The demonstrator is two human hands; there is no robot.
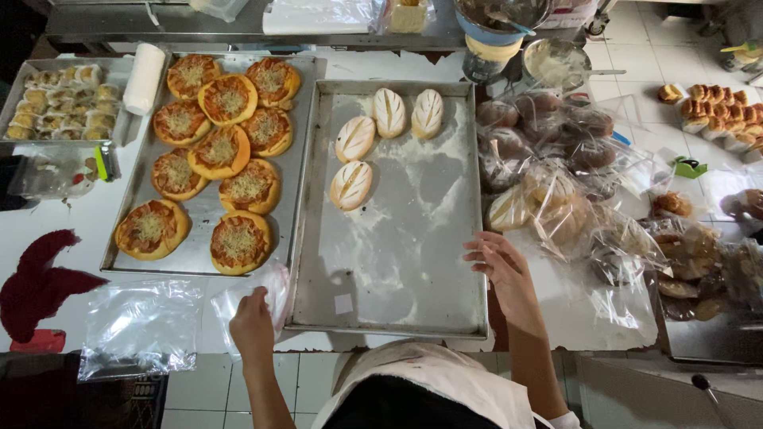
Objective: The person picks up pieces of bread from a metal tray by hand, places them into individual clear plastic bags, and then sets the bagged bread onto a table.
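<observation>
My left hand (253, 324) grips a clear plastic bag (262, 298) at the near edge of the table, between two metal trays. My right hand (502, 268) hovers with fingers spread over the right rim of the floured tray (397, 262), holding nothing. That tray carries several scored white bread loaves (354, 163) near its far end. The left tray (199, 210) is filled with several round orange buns topped with shredded cheese (219, 151).
A heap of bagged breads (556, 191) lies right of the floured tray. More clear bags (141, 326) rest at the front left. A small tray of pastries (60, 99) and a paper roll (145, 78) sit far left. Bowls (497, 24) stand behind.
</observation>
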